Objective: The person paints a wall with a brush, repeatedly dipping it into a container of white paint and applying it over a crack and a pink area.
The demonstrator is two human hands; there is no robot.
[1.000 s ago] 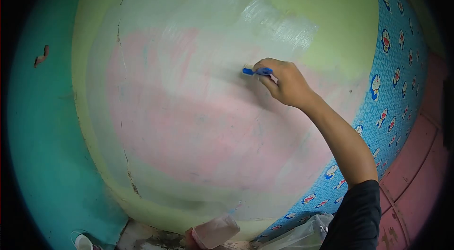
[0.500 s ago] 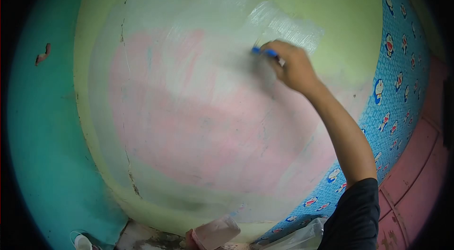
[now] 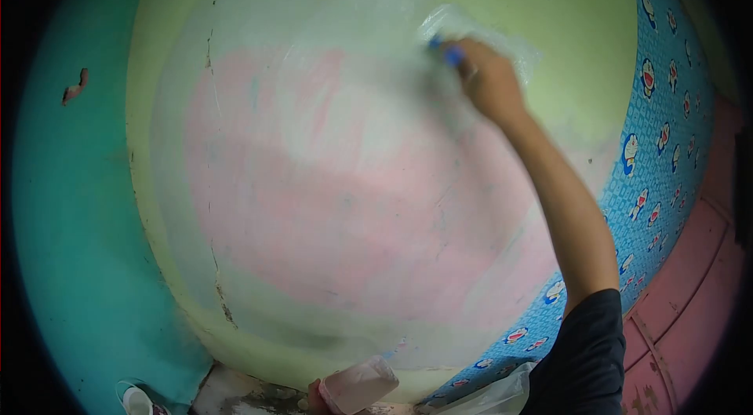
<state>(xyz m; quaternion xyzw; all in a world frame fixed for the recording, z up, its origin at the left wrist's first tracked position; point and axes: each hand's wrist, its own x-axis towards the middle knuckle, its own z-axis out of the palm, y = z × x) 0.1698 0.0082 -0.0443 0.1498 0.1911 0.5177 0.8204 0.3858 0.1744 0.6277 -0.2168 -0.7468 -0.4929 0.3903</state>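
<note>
My right hand [image 3: 492,81] is closed round a blue-handled brush [image 3: 451,54], blurred by motion, against the upper middle of the wall [image 3: 353,203]. Its bristles are hard to make out. Wet, shiny whitish paint [image 3: 510,50] lies on the light green surface beside the hand. Below and to the left, the wall shows thin whitish paint over pink. At the bottom, my left hand [image 3: 316,397] holds a pinkish rectangular container [image 3: 361,386], tilted, with only a few fingers showing at its left side.
A teal wall [image 3: 78,219] stands at the left, with a white bucket [image 3: 138,402] at its foot. Blue cartoon-patterned wallpaper [image 3: 655,125] and a pink panelled surface [image 3: 682,297] are at the right. Clear plastic [image 3: 494,395] lies low near my sleeve.
My right hand and the brush have moved up the wall, over the wet patch. The left hand and container have stayed nearly in place.
</note>
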